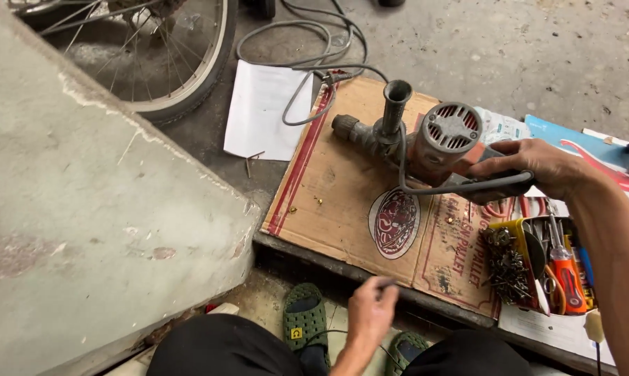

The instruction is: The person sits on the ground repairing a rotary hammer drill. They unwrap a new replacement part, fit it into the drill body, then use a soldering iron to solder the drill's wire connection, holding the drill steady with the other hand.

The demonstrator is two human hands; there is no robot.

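A grey electric drill [426, 136] with a side handle lies on a flattened cardboard sheet [342, 195]. My right hand [533, 167] grips the drill's rear handle and its cord. My left hand [370, 310] hovers near the front edge of the cardboard, fingers pinched on a small dark thin object that I cannot make out. A few small screws [319, 201] lie loose on the cardboard.
A yellow tray [537, 268] with screws, screwdrivers and other tools sits at the right. A white paper sheet [262, 111] and a bicycle wheel [161, 56] lie beyond. A concrete slab [84, 209] rises at the left. My sandalled feet [306, 324] are below.
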